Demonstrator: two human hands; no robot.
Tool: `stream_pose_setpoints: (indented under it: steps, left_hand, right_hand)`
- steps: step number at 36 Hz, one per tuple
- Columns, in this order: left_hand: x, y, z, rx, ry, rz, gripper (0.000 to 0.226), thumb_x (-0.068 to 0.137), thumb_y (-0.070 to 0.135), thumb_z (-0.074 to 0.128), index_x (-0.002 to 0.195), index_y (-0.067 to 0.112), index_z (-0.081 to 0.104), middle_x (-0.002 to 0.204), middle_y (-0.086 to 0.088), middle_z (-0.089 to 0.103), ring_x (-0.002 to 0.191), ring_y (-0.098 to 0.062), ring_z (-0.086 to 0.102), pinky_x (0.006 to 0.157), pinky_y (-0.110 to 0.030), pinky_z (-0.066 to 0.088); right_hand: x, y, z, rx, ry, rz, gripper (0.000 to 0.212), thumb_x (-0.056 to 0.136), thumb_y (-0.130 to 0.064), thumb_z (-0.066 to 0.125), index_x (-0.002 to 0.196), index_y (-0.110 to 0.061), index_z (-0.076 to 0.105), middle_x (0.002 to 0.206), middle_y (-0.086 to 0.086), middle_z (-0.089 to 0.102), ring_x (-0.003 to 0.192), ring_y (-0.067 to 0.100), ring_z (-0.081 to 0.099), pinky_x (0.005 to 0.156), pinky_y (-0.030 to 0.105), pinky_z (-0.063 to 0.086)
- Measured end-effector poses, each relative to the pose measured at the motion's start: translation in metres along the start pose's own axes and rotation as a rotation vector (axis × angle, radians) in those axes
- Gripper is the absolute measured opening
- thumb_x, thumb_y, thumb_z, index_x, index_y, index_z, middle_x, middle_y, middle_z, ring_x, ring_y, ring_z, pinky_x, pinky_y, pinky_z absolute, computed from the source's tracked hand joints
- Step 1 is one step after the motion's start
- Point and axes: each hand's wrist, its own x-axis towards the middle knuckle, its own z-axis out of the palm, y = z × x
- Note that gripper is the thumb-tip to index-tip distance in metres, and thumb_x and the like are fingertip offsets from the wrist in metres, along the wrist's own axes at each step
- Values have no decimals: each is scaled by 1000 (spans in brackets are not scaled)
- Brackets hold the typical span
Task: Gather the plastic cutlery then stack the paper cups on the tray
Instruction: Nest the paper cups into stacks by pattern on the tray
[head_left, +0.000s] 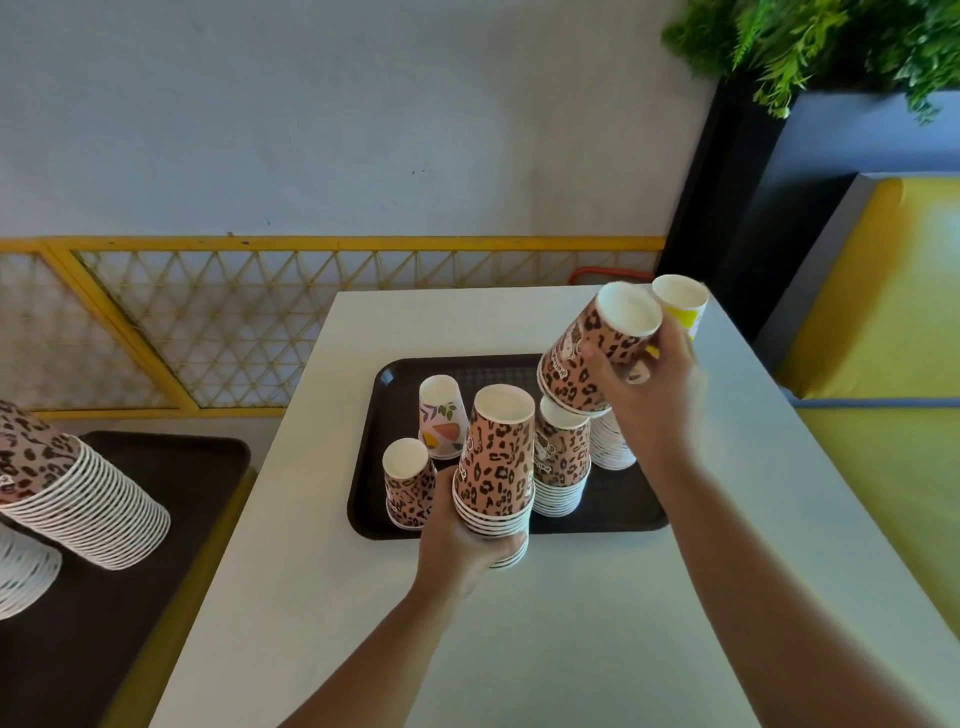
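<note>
A dark brown tray (395, 384) lies on the white table (545, 623). My left hand (457, 545) grips an upside-down stack of leopard-print paper cups (496, 462) by its rims at the tray's front edge. My right hand (644, 395) holds a tilted leopard-print cup (597, 353) above the tray's right side. On the tray stand a short leopard stack (408, 483), a fruit-print cup (440, 415), a taller leopard stack (561, 462) and a white-rimmed stack (613, 441) partly hidden by my right hand. A yellow cup (680, 304) shows behind my right hand. No plastic cutlery is visible.
At the left, a second dark tray (156, 467) on a lower surface carries a long leopard-print cup stack lying on its side (72, 493). A yellow lattice railing (234, 322) runs behind the table. A yellow bench seat (883, 312) and a plant (810, 36) stand at the right.
</note>
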Motion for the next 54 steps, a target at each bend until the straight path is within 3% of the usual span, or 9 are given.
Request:
stream_pose_setpoints:
  steps: [6,13,17,21,29,37,43,51,54]
  left_hand:
    - [2,2,1,6,12,21,88,50,10,91,121,30,41,113,11,59,108,-9,57,90,-24,49]
    - [1,8,3,8,26,40,87,52,10,90,121,30,41,110,18,57,104,3,55,79,-5,46]
    - [1,12,4,3,28,42,86,52,9,90,119,30,42,105,21,58,96,15,55,74,-2,45]
    - [0,15,5,-8,24,63,85,52,6,90,119,27,42,105,19,58,96,18,54,76,-3,46]
    - [-2,13,5,-3,15,79,85,53,8,90,118,34,43,110,18,59,100,16,54,79,-2,44]
    - [-2,7,6,2,20,68,78,49,13,92,108,36,46,104,15,63,98,8,59,75,-6,47]
    - [-3,5,3,-3,28,43,79,50,14,91,109,39,45,106,17,62,100,6,59,80,-14,49]
    - [-2,12,3,-2,47,60,83,51,8,90,115,31,43,105,18,59,96,15,55,76,-1,44]
    - [-2,17,3,-5,49,66,82,53,5,89,114,30,42,104,19,57,94,22,52,75,2,42]
  right_hand:
    - [-15,19,13,-132,-167,29,72,69,-37,77,130,-16,46,126,3,55,117,19,50,95,33,45]
    - [-42,-2,15,-55,-233,-113,74,70,-53,70,129,-15,48,124,-2,53,108,-2,45,88,-3,30]
    - [-57,-8,22,-60,-363,-92,80,63,-62,65,130,-21,46,120,-13,50,109,0,47,89,6,36]
    - [-63,-10,25,-79,-432,-23,67,66,-45,78,122,-21,50,106,-15,55,99,2,52,84,22,47]
    - [-56,-11,22,1,-376,50,62,66,-42,71,120,-20,51,107,-7,61,98,6,59,76,15,50]
    - [-28,-23,7,175,-255,100,59,60,-53,62,106,-17,57,99,-2,68,93,10,65,79,35,57]
    - [1,-36,-15,247,-85,-16,40,77,-20,73,111,-14,53,98,-14,61,91,-5,62,74,13,52]
    - [-3,-6,-1,4,-43,-63,63,70,-19,78,126,-11,49,108,-10,53,97,7,55,79,20,51]
    - [-12,8,6,-63,-137,-8,66,68,-35,76,126,-16,49,114,-6,59,105,16,57,86,37,53]
